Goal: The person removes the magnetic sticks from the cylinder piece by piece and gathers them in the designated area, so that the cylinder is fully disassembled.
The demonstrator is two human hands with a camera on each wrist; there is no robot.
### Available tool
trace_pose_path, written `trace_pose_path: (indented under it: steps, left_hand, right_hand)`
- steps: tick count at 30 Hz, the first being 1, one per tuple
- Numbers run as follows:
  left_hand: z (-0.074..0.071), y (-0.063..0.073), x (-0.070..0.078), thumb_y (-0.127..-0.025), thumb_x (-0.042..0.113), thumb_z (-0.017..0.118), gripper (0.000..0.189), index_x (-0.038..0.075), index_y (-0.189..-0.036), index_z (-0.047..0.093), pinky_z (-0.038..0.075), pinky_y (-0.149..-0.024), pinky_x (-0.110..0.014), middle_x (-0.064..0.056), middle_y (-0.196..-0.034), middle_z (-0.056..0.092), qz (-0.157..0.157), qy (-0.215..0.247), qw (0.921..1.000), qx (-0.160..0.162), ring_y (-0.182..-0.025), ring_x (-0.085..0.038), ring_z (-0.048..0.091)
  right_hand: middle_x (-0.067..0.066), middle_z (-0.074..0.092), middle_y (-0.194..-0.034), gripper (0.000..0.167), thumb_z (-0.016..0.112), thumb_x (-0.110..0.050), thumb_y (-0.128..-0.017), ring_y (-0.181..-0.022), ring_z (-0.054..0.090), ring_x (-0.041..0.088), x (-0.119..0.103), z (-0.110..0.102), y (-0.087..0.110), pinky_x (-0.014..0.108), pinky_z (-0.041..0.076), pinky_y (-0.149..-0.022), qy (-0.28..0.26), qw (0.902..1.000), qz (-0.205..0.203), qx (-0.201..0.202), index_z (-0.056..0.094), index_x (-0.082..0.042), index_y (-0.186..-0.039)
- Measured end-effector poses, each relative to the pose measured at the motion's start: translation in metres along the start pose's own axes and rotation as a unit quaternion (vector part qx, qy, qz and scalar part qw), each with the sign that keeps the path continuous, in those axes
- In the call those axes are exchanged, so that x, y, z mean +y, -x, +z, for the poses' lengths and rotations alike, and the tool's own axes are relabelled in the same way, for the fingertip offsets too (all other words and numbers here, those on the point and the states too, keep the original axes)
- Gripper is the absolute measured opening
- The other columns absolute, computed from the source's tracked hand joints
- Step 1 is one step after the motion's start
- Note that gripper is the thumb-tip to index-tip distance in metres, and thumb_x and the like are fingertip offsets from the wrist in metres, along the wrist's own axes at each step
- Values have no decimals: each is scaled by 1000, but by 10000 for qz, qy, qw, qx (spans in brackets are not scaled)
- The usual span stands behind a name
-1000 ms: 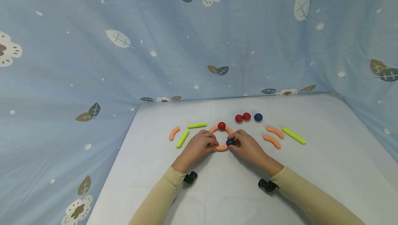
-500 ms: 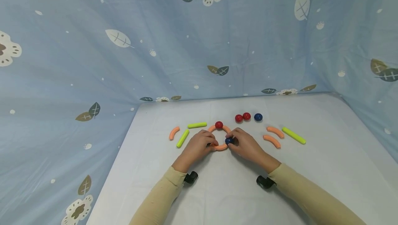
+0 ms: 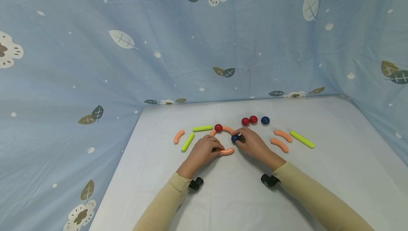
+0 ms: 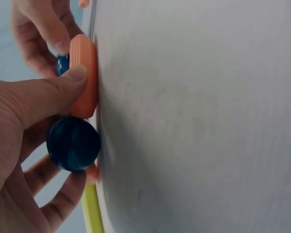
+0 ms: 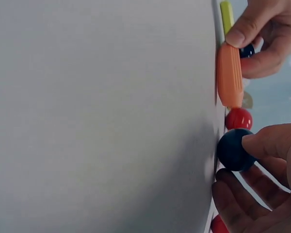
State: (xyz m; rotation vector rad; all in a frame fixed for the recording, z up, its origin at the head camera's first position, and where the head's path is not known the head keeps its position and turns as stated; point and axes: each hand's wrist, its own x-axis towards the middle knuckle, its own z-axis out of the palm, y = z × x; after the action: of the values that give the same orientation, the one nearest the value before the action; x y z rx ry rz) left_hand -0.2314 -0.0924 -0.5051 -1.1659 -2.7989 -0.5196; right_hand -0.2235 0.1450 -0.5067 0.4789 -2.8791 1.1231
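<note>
My left hand (image 3: 204, 150) grips a curved orange rod (image 3: 227, 151), its thumb on the rod in the left wrist view. A blue ball (image 4: 73, 144) sits at that rod's end, among the left fingers. Between thumb and fingers, my right hand (image 3: 251, 144) pinches another blue ball (image 5: 235, 150). From that ball a second curved orange rod (image 3: 228, 129) arcs to a red ball (image 3: 218, 128). A third curved orange rod (image 3: 213, 132) runs from the red ball toward the left hand, partly hidden by it. A gap separates the right hand's ball from the near rod.
Two red balls (image 3: 249, 120) and a blue ball (image 3: 265, 120) lie at the back. Two curved orange rods (image 3: 281, 140) and a straight yellow-green rod (image 3: 301, 139) lie right. Left are two yellow-green rods (image 3: 188, 142) and a curved orange rod (image 3: 179, 136) on the white table (image 3: 236, 202).
My right hand has moved away from me with its blue ball, opening a gap from the near orange rod. The red ball has shifted left. The left hand stays nearly still.
</note>
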Motion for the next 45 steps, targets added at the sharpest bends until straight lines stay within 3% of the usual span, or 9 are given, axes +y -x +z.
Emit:
trace_pose_path:
  steps: [9, 24, 31, 35, 39, 45]
  left_hand:
    - [3, -1, 8, -87, 30, 82, 17, 23, -103, 82, 50, -92, -30, 10, -99, 74, -363, 44, 9993, 5, -101, -13, 61]
    - [4, 1, 7, -89, 30, 81, 19, 21, -105, 81, 49, -97, -31, 9, -103, 74, -456, 319, 9984, -48, -102, -10, 64]
    - [2, 6, 5, -89, 29, 81, 24, 22, -112, 78, 49, -100, -32, 6, -113, 71, -663, 407, 9970, -19, -111, -16, 59]
    - [0, 9, 2, -90, 28, 80, 25, 22, -114, 77, 49, -100, -34, 6, -117, 70, -690, 408, 9968, 58, -116, -18, 58]
    - [-5, 11, -1, -91, 27, 79, 28, 21, -118, 76, 47, -104, -36, 5, -123, 69, -817, 314, 9961, 96, -121, -20, 57]
    - [-10, 16, -7, -91, 30, 79, 35, 17, -123, 74, 45, -108, -41, 0, -128, 68, -1000, 294, 9944, 177, -125, -24, 56]
  right_hand:
    - [13, 66, -127, 33, 67, -7, -95, -103, 69, 27, 5, -3, -8, 45, 58, -87, -76, 9999, 105, 43, 68, -7, -128]
    - [13, 61, -131, 38, 69, -6, -94, -108, 68, 29, 4, -1, -2, 44, 58, -90, -128, 9997, 5, 197, 65, -8, -131]
    - [10, 59, -121, 35, 74, -7, -91, -109, 65, 30, -1, 0, 7, 47, 56, -91, 79, 9984, -240, 500, 69, -11, -126]
    - [7, 60, -114, 34, 75, -5, -90, -103, 63, 28, -4, 0, 12, 44, 55, -86, 152, 9969, -444, 626, 70, -11, -123]
    - [7, 63, -109, 33, 75, -4, -89, -98, 63, 25, -10, 2, 16, 41, 55, -81, 137, 9958, -678, 601, 71, -10, -121]
    - [6, 67, -107, 27, 76, -7, -90, -98, 63, 21, -17, 9, 19, 40, 56, -84, 229, 9954, -848, 394, 72, -11, -117]
